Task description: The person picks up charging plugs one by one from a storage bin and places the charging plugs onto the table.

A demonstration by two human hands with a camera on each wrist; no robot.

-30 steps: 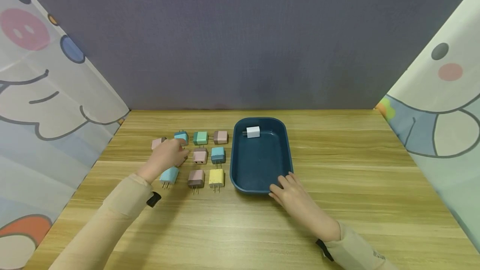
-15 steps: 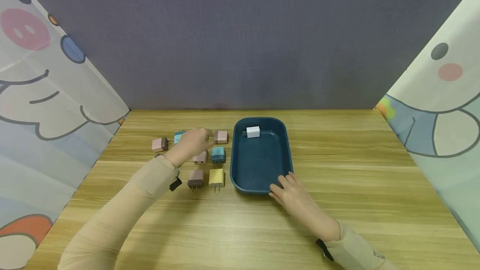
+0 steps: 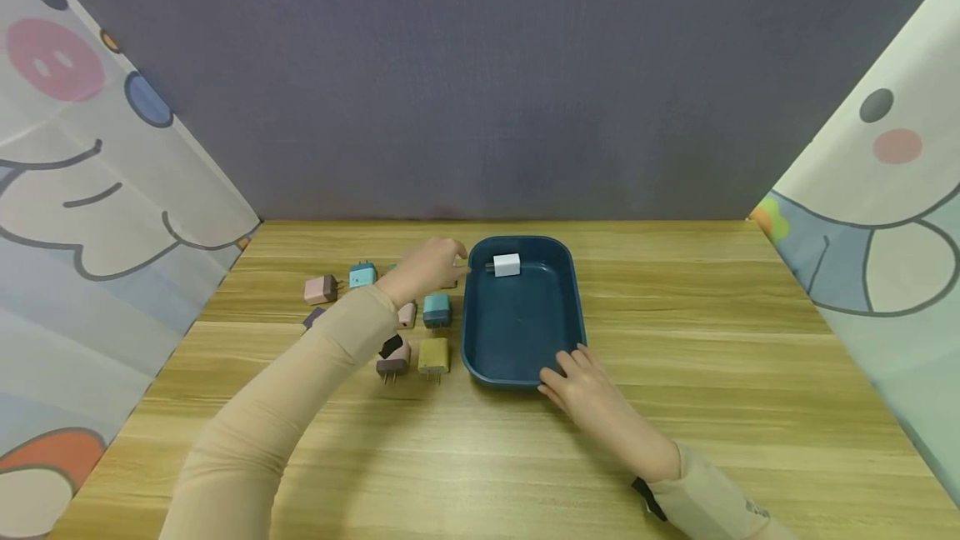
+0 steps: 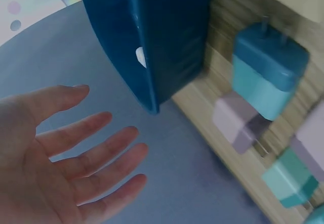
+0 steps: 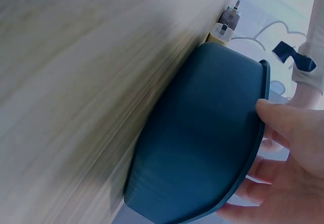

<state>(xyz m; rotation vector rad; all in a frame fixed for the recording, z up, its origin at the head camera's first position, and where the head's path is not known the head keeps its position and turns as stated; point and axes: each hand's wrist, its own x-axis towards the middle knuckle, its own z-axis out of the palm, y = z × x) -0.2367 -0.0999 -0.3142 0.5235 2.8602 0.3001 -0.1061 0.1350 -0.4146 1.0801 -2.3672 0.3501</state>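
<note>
My left hand (image 3: 427, 265) is held just off the far left rim of a dark blue tray (image 3: 525, 323). In the left wrist view its fingers are spread, relaxed and hold nothing. One white plug charger (image 3: 507, 265) lies at the tray's far end. At the tray's near right corner my right hand (image 3: 588, 394) grips the rim; the right wrist view shows the thumb (image 5: 268, 113) on the outer side and fingers over the edge. Nearest the left hand are a pink charger (image 4: 235, 118), a green charger (image 4: 291, 176) and a two-tone blue charger (image 3: 437, 310).
More chargers lie left of the tray on the wooden table (image 3: 675, 307), including a yellow charger (image 3: 433, 354), a blue charger (image 3: 363, 275) and a pink-brown charger (image 3: 320, 289). My left sleeve (image 3: 292, 390) covers part of the group. A grey panel (image 3: 480, 107) stands behind.
My left hand has travelled rightward from the left side of the chargers, over the back row, to the tray's left rim. The right hand and the tray have stayed put.
</note>
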